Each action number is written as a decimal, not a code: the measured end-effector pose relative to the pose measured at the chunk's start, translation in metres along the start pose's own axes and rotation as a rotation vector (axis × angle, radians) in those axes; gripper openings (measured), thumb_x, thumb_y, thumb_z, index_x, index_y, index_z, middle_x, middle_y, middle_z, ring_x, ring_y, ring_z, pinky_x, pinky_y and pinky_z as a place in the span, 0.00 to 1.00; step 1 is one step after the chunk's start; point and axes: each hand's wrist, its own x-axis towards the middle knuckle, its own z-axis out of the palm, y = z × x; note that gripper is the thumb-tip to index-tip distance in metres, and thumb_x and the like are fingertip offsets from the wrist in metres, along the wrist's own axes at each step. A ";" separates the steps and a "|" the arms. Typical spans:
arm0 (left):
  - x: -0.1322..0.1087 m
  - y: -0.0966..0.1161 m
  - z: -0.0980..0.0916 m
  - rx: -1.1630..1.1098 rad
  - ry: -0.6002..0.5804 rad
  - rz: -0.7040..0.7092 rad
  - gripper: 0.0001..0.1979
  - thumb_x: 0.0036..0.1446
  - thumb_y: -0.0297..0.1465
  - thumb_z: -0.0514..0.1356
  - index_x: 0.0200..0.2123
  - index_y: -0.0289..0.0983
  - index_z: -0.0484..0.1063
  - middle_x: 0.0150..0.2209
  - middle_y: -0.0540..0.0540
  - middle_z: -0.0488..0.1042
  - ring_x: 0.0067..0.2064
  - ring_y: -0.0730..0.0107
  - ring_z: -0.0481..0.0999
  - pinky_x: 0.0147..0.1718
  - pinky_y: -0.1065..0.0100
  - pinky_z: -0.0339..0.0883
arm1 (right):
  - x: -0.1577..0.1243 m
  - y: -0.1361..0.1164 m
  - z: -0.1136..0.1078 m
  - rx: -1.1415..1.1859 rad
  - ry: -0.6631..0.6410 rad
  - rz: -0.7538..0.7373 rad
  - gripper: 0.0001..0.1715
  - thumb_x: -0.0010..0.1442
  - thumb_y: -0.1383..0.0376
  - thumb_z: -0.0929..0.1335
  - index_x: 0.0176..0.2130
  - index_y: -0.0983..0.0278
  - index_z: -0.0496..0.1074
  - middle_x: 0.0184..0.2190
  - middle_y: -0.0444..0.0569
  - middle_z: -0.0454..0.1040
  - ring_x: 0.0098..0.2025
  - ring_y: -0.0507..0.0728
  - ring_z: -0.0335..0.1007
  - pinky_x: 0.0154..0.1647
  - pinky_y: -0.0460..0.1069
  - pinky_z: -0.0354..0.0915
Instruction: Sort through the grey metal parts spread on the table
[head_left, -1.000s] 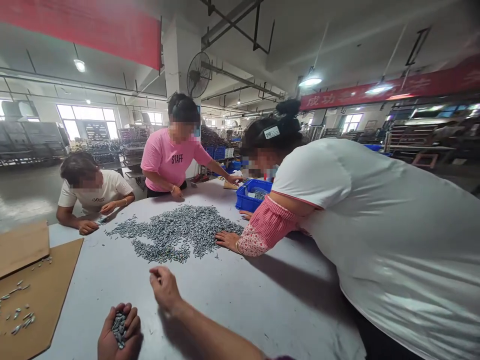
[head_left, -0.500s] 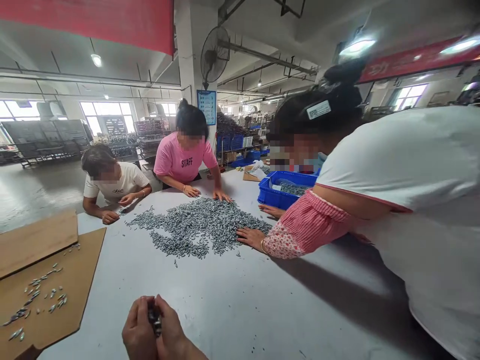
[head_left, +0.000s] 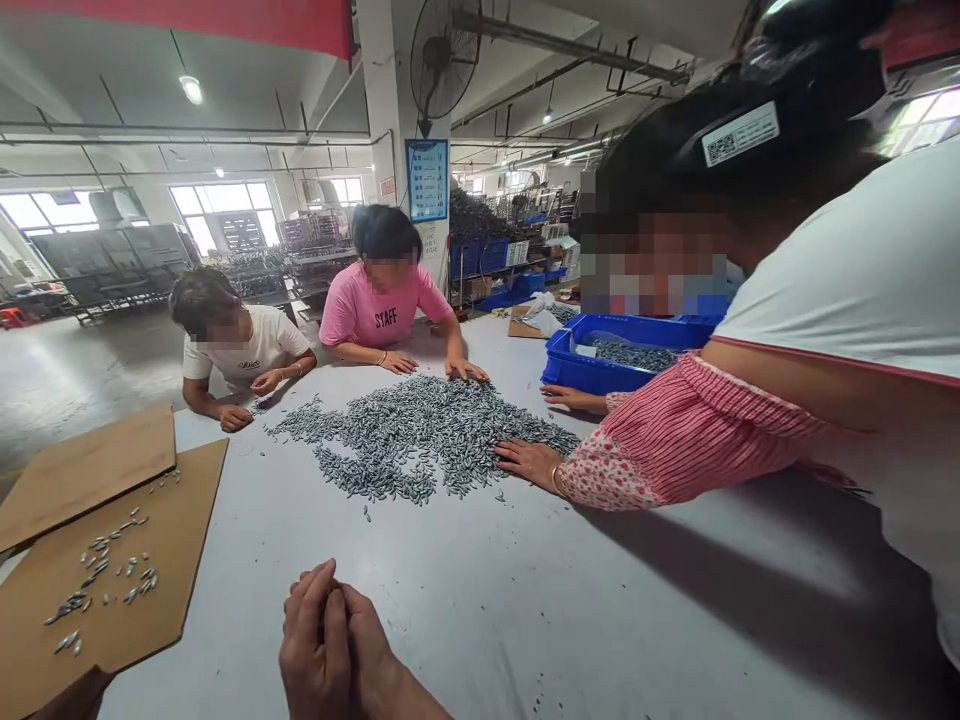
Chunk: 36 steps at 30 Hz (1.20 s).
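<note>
My left hand (head_left: 309, 640) and my right hand (head_left: 371, 645) are cupped together above the near edge of the white table (head_left: 450, 590). Their fingers are closed over small silvery metal pieces, which showed between the palms a moment earlier and are now hidden. Beyond them a wide pile of small spindle-shaped metal pieces (head_left: 420, 430) is spread on the tabletop. On the left, a brown cardboard sheet (head_left: 169, 560) bears several loose pieces (head_left: 97, 570) of the same kind.
A co-worker's hand (head_left: 529, 460) rests on the pile's right edge, beside a blue crate (head_left: 600, 372) of similar pieces. Behind the pile, a person in pink (head_left: 386, 310) touches its far edge. Another person in white (head_left: 251, 350) leans at the far left.
My hands have closed further, hiding the metal pieces between them. The view has shifted slightly, and the co-worker on the right appears larger and nearer.
</note>
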 end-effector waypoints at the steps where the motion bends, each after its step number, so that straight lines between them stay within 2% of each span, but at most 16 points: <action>1: -0.001 0.000 0.001 -0.023 0.015 0.008 0.17 0.46 0.14 0.64 0.36 0.39 0.79 0.47 0.44 0.76 0.58 0.63 0.67 0.58 0.70 0.60 | -0.001 -0.002 0.001 0.049 -0.013 0.077 0.11 0.55 0.58 0.67 0.31 0.65 0.71 0.32 0.51 0.76 0.40 0.56 0.74 0.38 0.49 0.71; 4: -0.002 -0.002 0.001 -0.012 0.082 0.065 0.18 0.44 0.13 0.65 0.35 0.38 0.79 0.45 0.44 0.76 0.58 0.62 0.68 0.59 0.66 0.61 | -0.007 -0.011 0.007 0.160 -0.029 0.249 0.13 0.55 0.57 0.67 0.31 0.65 0.72 0.32 0.50 0.76 0.38 0.56 0.75 0.39 0.50 0.71; 7: -0.001 -0.005 0.001 -0.011 0.170 0.099 0.15 0.46 0.14 0.65 0.34 0.38 0.79 0.43 0.44 0.77 0.57 0.64 0.69 0.58 0.64 0.63 | -0.011 -0.018 0.013 0.152 -0.015 0.237 0.14 0.54 0.56 0.67 0.32 0.65 0.73 0.29 0.51 0.77 0.35 0.59 0.76 0.35 0.53 0.72; 11: 0.002 -0.008 0.002 0.006 0.263 0.119 0.12 0.53 0.20 0.64 0.41 0.37 0.78 0.48 0.43 0.76 0.54 0.65 0.71 0.51 0.71 0.68 | -0.010 -0.021 0.013 0.169 -0.014 0.210 0.13 0.53 0.57 0.68 0.34 0.64 0.75 0.32 0.52 0.79 0.38 0.62 0.78 0.34 0.55 0.73; 15: 0.006 -0.012 0.003 -0.113 0.271 -0.056 0.15 0.62 0.31 0.58 0.51 0.39 0.74 0.48 0.44 0.76 0.47 0.67 0.76 0.43 0.71 0.72 | -0.007 -0.026 0.008 0.290 -0.056 0.256 0.13 0.56 0.60 0.68 0.39 0.63 0.75 0.41 0.52 0.80 0.47 0.60 0.76 0.43 0.56 0.73; 19: 0.010 -0.013 0.004 -0.394 0.296 -0.268 0.15 0.64 0.35 0.53 0.49 0.39 0.74 0.55 0.43 0.72 0.55 0.68 0.72 0.50 0.72 0.70 | -0.008 -0.038 0.006 0.298 -0.079 0.218 0.14 0.59 0.62 0.66 0.43 0.65 0.74 0.46 0.53 0.78 0.51 0.57 0.74 0.51 0.56 0.70; 23: 0.013 -0.012 0.004 -0.634 0.319 -0.443 0.20 0.66 0.37 0.47 0.47 0.34 0.75 0.56 0.38 0.71 0.57 0.66 0.72 0.52 0.69 0.69 | -0.012 -0.049 0.006 0.294 -0.066 0.200 0.19 0.61 0.59 0.63 0.48 0.67 0.73 0.51 0.54 0.75 0.56 0.57 0.71 0.56 0.57 0.68; 30: 0.011 -0.014 0.003 -0.744 0.342 -0.519 0.18 0.66 0.34 0.49 0.46 0.31 0.75 0.56 0.36 0.71 0.58 0.65 0.71 0.56 0.66 0.66 | -0.018 -0.051 0.007 0.229 -0.070 0.191 0.22 0.62 0.57 0.62 0.49 0.66 0.73 0.53 0.52 0.75 0.59 0.59 0.68 0.63 0.61 0.60; 36: 0.009 -0.015 0.006 -0.775 0.362 -0.526 0.19 0.66 0.36 0.48 0.46 0.30 0.75 0.56 0.35 0.72 0.58 0.63 0.71 0.56 0.63 0.67 | -0.019 -0.052 0.006 0.223 -0.074 0.180 0.25 0.62 0.53 0.63 0.50 0.65 0.73 0.54 0.53 0.74 0.60 0.61 0.67 0.62 0.63 0.62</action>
